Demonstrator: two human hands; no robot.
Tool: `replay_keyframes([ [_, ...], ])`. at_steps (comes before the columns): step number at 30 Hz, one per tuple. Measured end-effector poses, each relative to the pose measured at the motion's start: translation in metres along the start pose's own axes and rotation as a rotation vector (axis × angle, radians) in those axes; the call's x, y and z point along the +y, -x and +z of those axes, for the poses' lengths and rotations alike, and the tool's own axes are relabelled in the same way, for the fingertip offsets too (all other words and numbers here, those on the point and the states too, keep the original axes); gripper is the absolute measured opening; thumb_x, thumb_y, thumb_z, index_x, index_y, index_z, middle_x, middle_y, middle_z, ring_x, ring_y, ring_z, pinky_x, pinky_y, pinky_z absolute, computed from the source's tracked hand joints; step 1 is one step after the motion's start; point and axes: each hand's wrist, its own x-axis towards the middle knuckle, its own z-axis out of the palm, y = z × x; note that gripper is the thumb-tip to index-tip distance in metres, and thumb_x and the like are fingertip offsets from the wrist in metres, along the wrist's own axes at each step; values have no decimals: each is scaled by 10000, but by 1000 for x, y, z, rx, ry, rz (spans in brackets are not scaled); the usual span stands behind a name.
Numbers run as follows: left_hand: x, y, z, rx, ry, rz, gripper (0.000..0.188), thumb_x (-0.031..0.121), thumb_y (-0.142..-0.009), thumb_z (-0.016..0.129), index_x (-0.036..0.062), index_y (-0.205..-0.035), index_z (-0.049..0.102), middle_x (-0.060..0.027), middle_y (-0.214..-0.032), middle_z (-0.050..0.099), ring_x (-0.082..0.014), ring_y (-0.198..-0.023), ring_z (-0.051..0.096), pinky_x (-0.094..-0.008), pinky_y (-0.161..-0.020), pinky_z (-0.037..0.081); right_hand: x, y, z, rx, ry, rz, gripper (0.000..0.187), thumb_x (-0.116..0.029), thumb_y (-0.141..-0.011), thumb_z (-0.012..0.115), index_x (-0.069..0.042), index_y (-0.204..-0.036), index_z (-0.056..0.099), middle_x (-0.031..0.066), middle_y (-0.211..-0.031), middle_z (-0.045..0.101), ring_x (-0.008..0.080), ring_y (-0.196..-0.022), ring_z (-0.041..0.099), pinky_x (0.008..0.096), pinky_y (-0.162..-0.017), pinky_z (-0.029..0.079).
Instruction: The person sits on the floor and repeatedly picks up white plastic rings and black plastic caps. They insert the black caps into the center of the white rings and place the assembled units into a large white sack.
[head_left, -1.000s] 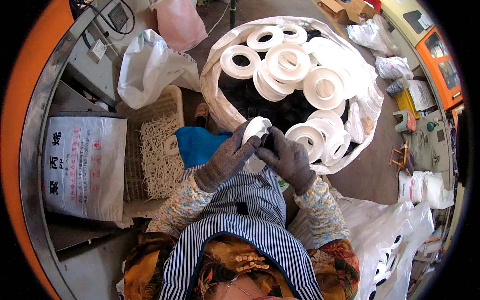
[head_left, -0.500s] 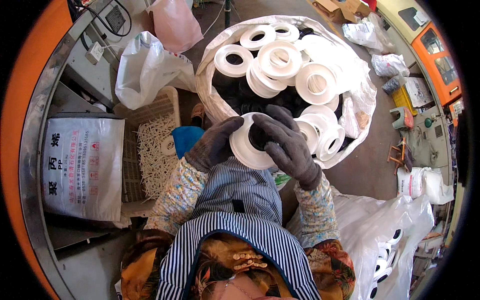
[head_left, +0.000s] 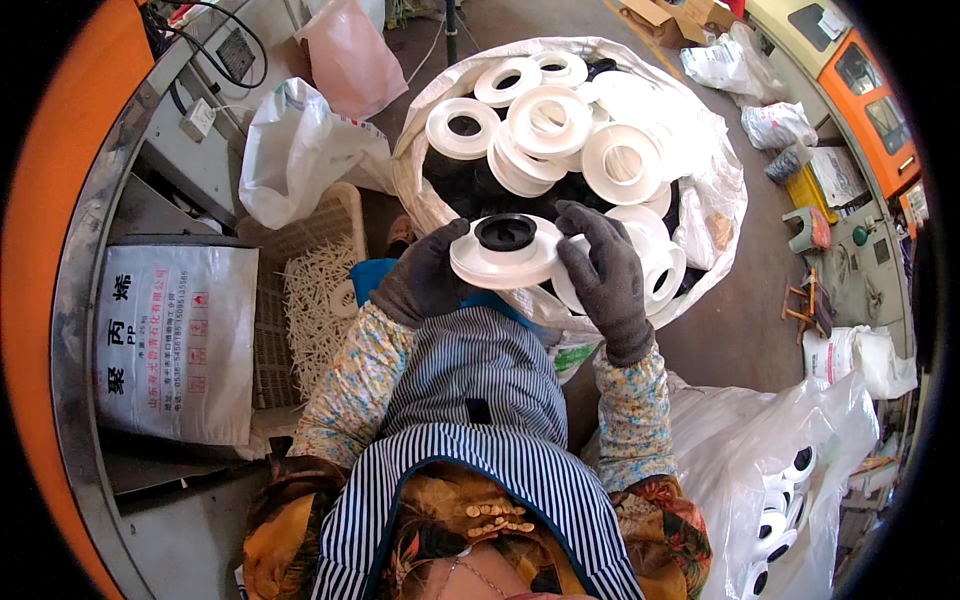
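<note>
A white plastic flanged ring (head_left: 506,262) with a raised black collar (head_left: 505,232) in its middle is held over my lap. My left hand (head_left: 425,275), in a dark grey glove, grips its left edge. The gloved right hand (head_left: 606,285) has its lower fingers against the right edge, while its upper fingers are raised and bent. Just beyond, a large white woven sack (head_left: 722,160) stands rolled open. Several white rings (head_left: 549,122) lie heaped in it on top of black parts (head_left: 455,180).
To the left is a crate (head_left: 355,220) of thin white sticks (head_left: 310,300), beside a printed grey-white bag (head_left: 180,345). A clear plastic bag (head_left: 740,430) at lower right contains white rings with black centres (head_left: 770,523). A small stool (head_left: 806,230) stands farther right.
The ring has tilted, so its black collar now stands up on top. My right hand has moved off the centre to the right edge; my left hand keeps its grip.
</note>
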Motion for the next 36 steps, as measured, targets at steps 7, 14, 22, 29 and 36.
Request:
replay_keyframes([
  [7,24,14,59,211,-671,-287,579,351,-1034,549,-14,-1461,409,-214,-1279,607,-276,-1161,623,-384,-989,515,-13,46,11,-257,30,8,730,-234,-799,788,-95,-1451,492,210,-1292,579,388,-1112,626,462,-914,540],
  [14,-14,26,99,-154,-1100,270,688,193,-894,706,33,-1490,402,-202,-1544,409,-399,-1408,418,-506,-1162,357,50,119,56,-54,-948,457,557,-267,-1051,519,-34,-1515,317,148,-1462,480,300,-1303,523,407,-1102,447],
  [22,-14,-45,27,244,-1120,353,717,171,-882,733,-59,-1459,375,-306,-1446,451,-473,-1368,431,-514,-1149,364,106,139,-118,392,-1970,-443,444,-271,-1020,471,-94,-1426,458,109,-1312,527,223,-1174,530,457,-1115,378],
  [29,-16,-213,-29,353,-1059,-32,675,369,-943,666,-33,-1437,444,-259,-1207,656,-357,-1128,648,-419,-993,496,58,35,-3,22,130,171,326,-131,-832,735,-74,-1150,685,127,-1147,661,298,-1083,624,435,-897,501],
  [36,-31,-241,-46,442,-717,76,611,262,-805,815,17,-1316,586,-198,-1129,696,-278,-1024,690,-355,-899,549,81,-26,57,-301,686,210,228,-227,-820,709,-98,-1004,671,94,-1000,609,323,-1027,568,488,-919,445],
])
